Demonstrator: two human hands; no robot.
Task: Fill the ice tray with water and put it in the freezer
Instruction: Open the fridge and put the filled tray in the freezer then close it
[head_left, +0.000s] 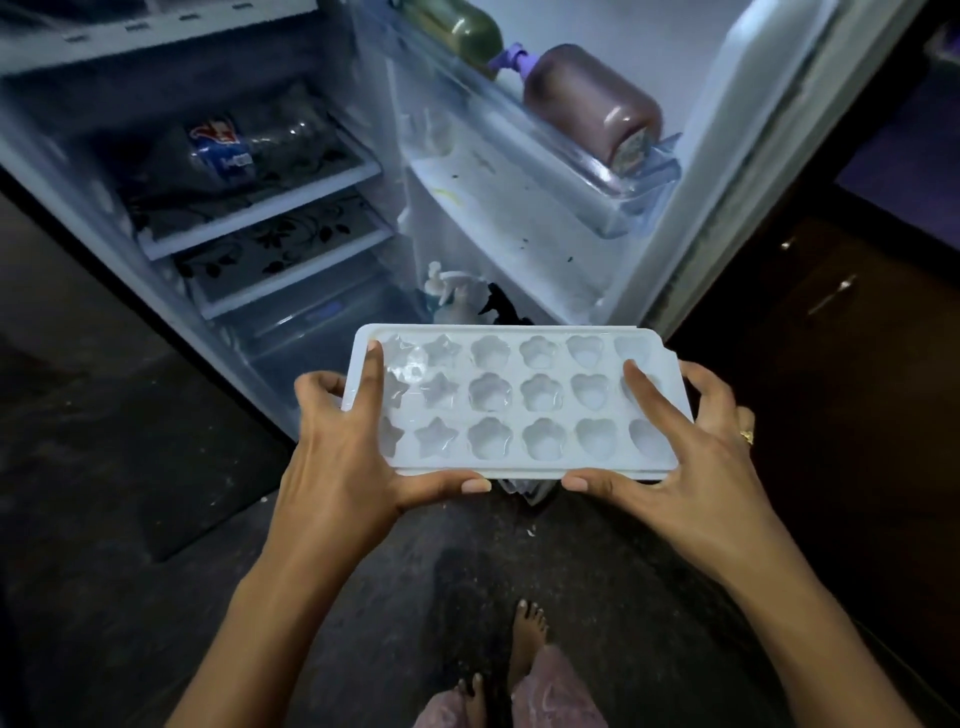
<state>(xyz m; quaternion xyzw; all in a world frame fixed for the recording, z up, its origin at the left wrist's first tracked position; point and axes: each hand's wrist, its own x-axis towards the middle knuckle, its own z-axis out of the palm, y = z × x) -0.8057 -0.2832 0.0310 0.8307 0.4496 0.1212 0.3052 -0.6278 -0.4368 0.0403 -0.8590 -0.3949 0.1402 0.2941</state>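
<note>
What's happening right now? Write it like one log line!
stage: holding tray at fridge | tray: in both hands | left hand: grips tray | right hand: grips tray | fridge: door open

No writing can be read anywhere. A dark packet (221, 148) lying on the upper fridge shelf (270, 205) carries a red, white and blue printed patch, but its letters are too blurred to make out. A small blue mark (323, 315) on the front of the clear drawer (291, 332) at the bottom of the fridge is also too faint and smeared to read.
</note>
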